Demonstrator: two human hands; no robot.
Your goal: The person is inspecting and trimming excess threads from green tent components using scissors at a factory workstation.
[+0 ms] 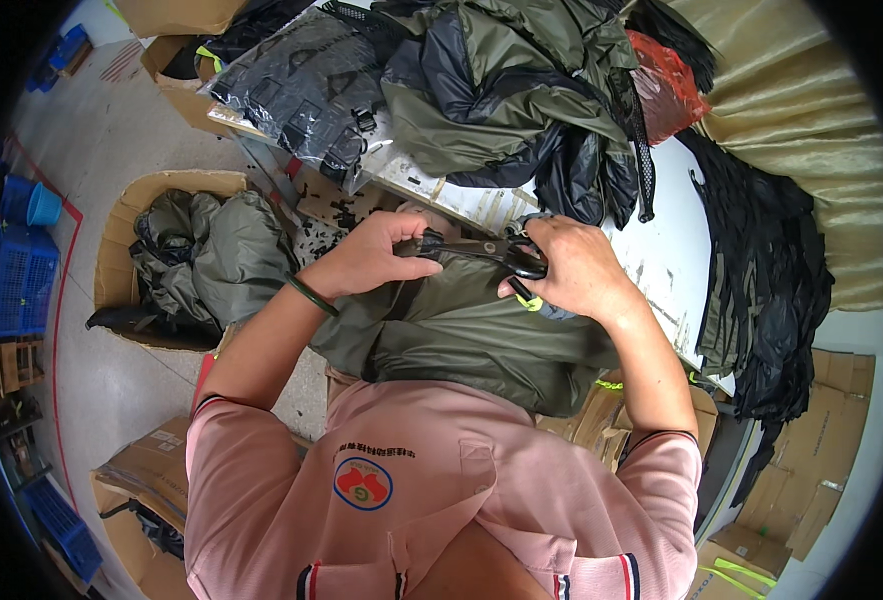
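My right hand [584,270] is closed round the handles of a pair of dark scissors [477,247], whose blades point left. Grey wrapping and a bright yellow-green bit show about the handles. At the blade tips, my left hand [367,258] pinches a small black piece [429,241] between thumb and fingers; its exact kind is not clear. Below both hands, olive-green thin fabric [462,345] lies spread over my lap. A dark bangle circles my left wrist.
Ahead, a white table [670,265] carries heaped olive and black garments [502,90] and a clear plastic bag [297,85] of black items. Black straps [762,270] hang over its right side. A cardboard box [122,265] of olive fabric stands left; blue crates [24,270] lie beyond.
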